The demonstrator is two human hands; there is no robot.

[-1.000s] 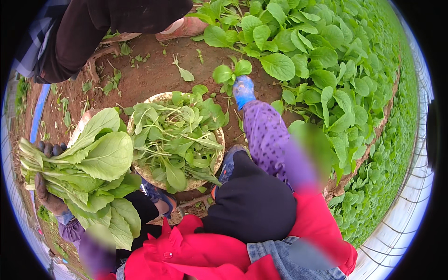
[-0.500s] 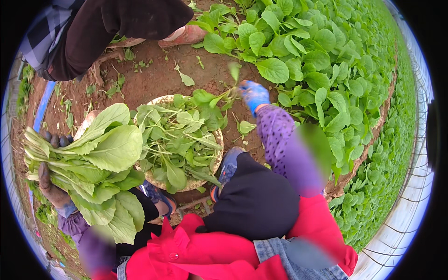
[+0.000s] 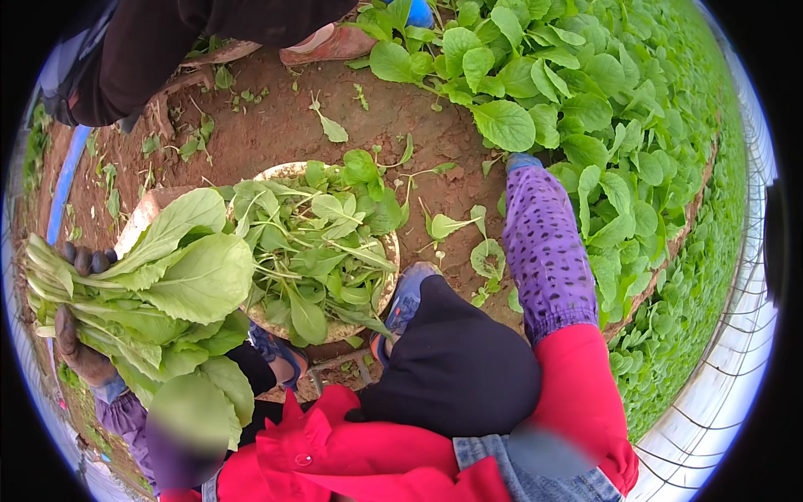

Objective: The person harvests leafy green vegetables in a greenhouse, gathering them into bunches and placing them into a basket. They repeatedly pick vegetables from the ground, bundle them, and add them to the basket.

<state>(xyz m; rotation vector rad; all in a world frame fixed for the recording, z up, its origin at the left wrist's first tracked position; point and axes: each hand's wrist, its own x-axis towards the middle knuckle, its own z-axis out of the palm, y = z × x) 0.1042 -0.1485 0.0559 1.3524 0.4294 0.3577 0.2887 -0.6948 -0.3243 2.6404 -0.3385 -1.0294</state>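
My left hand (image 3: 77, 345), in a dark-fingered glove, is closed around the pale stems of a large bunch of leafy greens (image 3: 196, 272). The bunch's broad leaves fan out to the right. My right arm, in a spotted purple sleeve, reaches to the edge of the growing bed of greens (image 3: 619, 125). Only the blue cuff end of my right hand (image 3: 522, 160) shows; leaves hide its fingers and whatever they may touch. Between my arms stands a pale round basin (image 3: 280, 170), heaped with loose small greens (image 3: 314, 251).
Another person's leg (image 3: 159, 58) and shoe (image 3: 328, 45) are at the upper left. A blue-gloved hand (image 3: 411, 12) shows at the top edge of the bed. Torn leaves (image 3: 331, 127) lie on the brown soil. A blue strip (image 3: 69, 184) runs along the left.
My right hand has moved right, from beside the basin into the bed's leaves. The small plant it held now lies at the basin's edge. My left hand with the bunch has shifted slightly left.
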